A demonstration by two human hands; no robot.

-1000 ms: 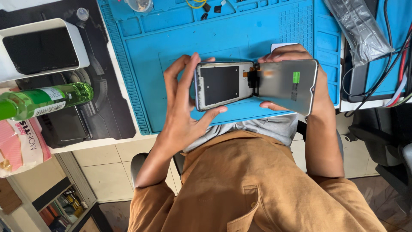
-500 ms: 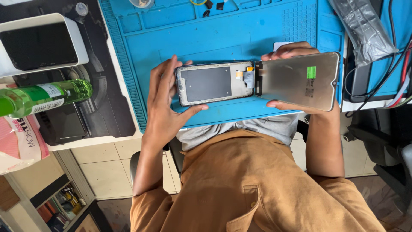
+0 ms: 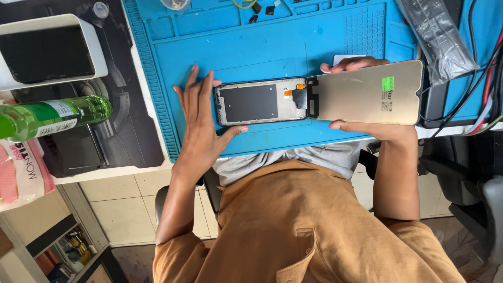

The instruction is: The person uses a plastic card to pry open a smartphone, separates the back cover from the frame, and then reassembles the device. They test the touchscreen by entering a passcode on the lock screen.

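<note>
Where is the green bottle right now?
In the head view, the green bottle lies on its side at the far left, beside the pink packet.
</note>
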